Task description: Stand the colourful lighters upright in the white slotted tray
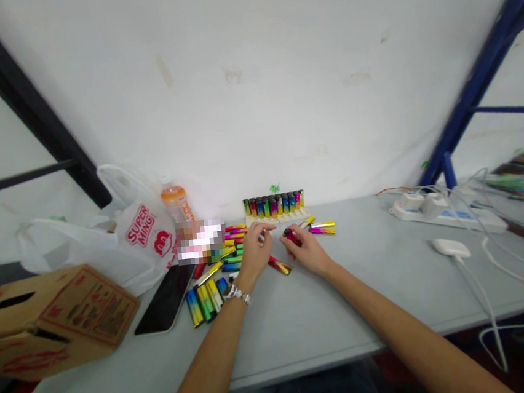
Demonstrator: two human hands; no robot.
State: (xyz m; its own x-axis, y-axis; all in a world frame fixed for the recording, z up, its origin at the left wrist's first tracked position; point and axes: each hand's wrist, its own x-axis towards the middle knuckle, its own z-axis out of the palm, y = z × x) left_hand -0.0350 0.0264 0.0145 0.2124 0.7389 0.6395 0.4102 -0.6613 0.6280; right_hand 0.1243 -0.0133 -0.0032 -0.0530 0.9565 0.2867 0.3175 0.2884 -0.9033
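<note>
My right hand is closed around a red lighter, with its dark top end poking out to the left. Beside it on the left, my left hand hovers with the index finger stretched out and the other fingers loosely bent; I see nothing held in it. Just behind both hands stands a pale rack with rows of shiny upright lighters. Loose lighters in several colours lie left of and under my left hand. A red and gold lighter lies between my hands, and a few more lie beyond my right hand.
At left are a cardboard box, a black-screened phone, a white plastic bag and an orange drink bottle. A power strip, a white charger and cables occupy the right. The wall borders the table's back.
</note>
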